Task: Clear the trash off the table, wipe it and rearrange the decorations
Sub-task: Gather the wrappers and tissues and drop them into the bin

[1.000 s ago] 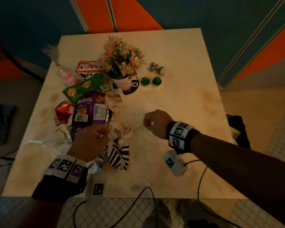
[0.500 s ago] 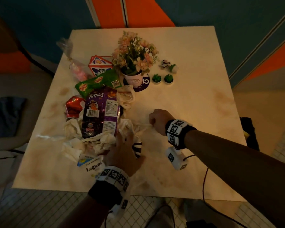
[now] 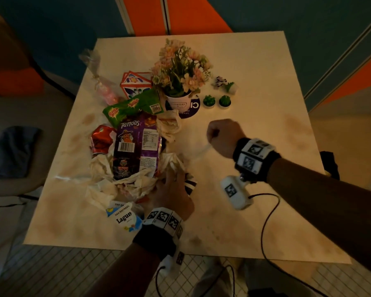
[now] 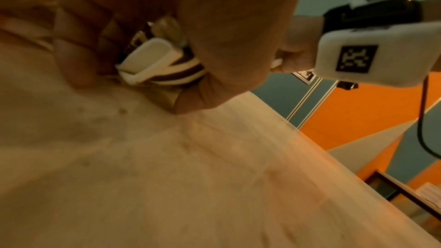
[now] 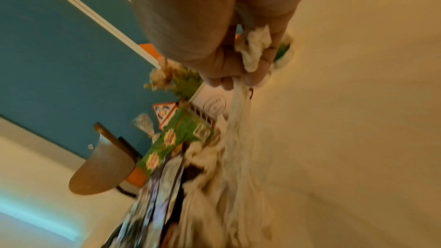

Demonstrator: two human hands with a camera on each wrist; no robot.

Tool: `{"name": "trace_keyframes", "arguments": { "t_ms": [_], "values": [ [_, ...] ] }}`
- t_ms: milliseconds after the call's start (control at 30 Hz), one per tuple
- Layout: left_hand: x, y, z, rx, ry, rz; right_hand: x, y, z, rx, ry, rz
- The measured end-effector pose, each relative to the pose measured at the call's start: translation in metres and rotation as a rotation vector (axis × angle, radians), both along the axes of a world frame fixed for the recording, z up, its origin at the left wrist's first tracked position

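Observation:
Snack wrappers and crumpled tissues are heaped on the left half of the pale table (image 3: 255, 61). My left hand (image 3: 172, 179) lies at the heap's near right edge, fingers curled round a black-and-white striped wrapper (image 3: 190, 185), also seen in the left wrist view (image 4: 164, 61). My right hand (image 3: 214, 133) is a fist gripping a bunched end of a thin white bag (image 5: 255, 48). From that fist a taut white strip (image 3: 198, 151) runs back to the heap. A purple Tattoos chip bag (image 3: 137, 146) lies on top.
A white pot of pink flowers (image 3: 178, 101) stands on a purple coaster (image 3: 194, 108) mid-table. Two small green cactus candles (image 3: 216, 101) and a little flower ornament (image 3: 225, 84) sit to its right. A green packet (image 3: 133, 106), a red wrapper (image 3: 101, 140) and a Laguna label (image 3: 124, 217) ring the heap.
My left hand has let go of the bag's edge, swung round to the near side of the heap and come down on the striped wrapper. My right hand has drawn the white strip taut.

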State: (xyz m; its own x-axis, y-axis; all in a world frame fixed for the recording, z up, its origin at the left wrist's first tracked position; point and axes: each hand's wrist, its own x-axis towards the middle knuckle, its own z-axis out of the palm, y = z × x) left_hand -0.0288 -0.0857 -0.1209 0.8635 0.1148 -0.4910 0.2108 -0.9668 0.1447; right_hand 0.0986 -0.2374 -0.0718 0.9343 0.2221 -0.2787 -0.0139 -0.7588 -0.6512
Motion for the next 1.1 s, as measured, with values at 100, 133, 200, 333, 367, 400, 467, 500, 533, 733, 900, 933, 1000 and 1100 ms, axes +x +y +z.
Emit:
{"name": "trace_keyframes", "arguments": {
  "t_ms": [100,133,200,333,367,400,467,500,533,733,900,933,1000,1100],
  "values": [
    [0.002,0.0,0.002,0.0,0.013,0.002,0.015,-0.033,0.014,0.012,-0.068,-0.085],
    [0.002,0.0,0.002,0.013,0.025,-0.007,0.019,-0.043,0.018,0.003,-0.084,-0.096],
    [0.002,-0.001,0.004,0.041,0.044,-0.033,0.025,-0.058,0.024,-0.084,-0.153,-0.092],
    [0.003,-0.004,0.019,0.052,0.056,-0.136,0.022,-0.069,0.024,-0.105,-0.205,-0.093],
    [0.006,-0.004,0.025,0.041,0.053,-0.164,0.02,-0.07,0.022,-0.109,-0.192,-0.088],
    [0.009,-0.004,0.031,0.031,0.052,-0.182,0.016,-0.071,0.019,-0.108,-0.171,-0.081],
    [0.021,-0.002,0.041,0.045,0.052,-0.206,0.008,-0.076,0.014,-0.096,-0.132,-0.066],
    [0.028,-0.001,0.044,0.07,0.057,-0.22,0.005,-0.078,0.012,-0.099,-0.121,-0.062],
    [0.035,-0.001,0.045,0.098,0.07,-0.232,0.001,-0.081,0.01,-0.103,-0.113,-0.057],
    [0.074,0.002,0.048,0.11,0.174,-0.254,-0.012,-0.092,0.009,-0.106,-0.036,-0.067],
    [0.085,0.011,0.053,-0.005,0.073,-0.188,-0.019,-0.103,0.014,-0.071,-0.02,-0.107],
    [0.083,0.013,0.055,-0.043,0.037,-0.172,-0.02,-0.105,0.015,-0.066,-0.023,-0.116],
    [0.079,0.015,0.062,-0.155,-0.033,-0.133,-0.022,-0.112,0.018,-0.052,-0.03,-0.136],
    [0.076,0.018,0.09,-0.46,-0.106,0.037,-0.025,-0.119,0.021,-0.023,-0.028,-0.159]
  ]
}}
